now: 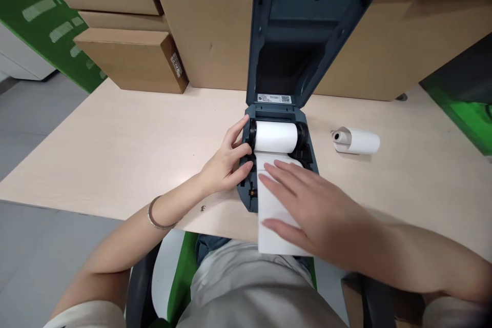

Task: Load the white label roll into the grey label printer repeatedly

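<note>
A dark blue-grey label printer (251,200) stands near the table's front edge with its lid (295,36) raised. Inside sits a white label roll (275,137) between black holders. A strip of labels (277,238) runs from the roll toward me and hangs past the front edge. My left hand (229,161) rests against the printer's left side, its fingers apart on the rim beside the roll. Over the strip lies my right hand (303,200), fingers stretched out across the paper. Its palm hides the printer's right front part.
To the right of the printer a second, loosely wound white roll (357,141) lies on the table (146,148). Cardboard boxes (211,36) line the back, close behind the raised lid. A smaller box (130,61) stands at the back left.
</note>
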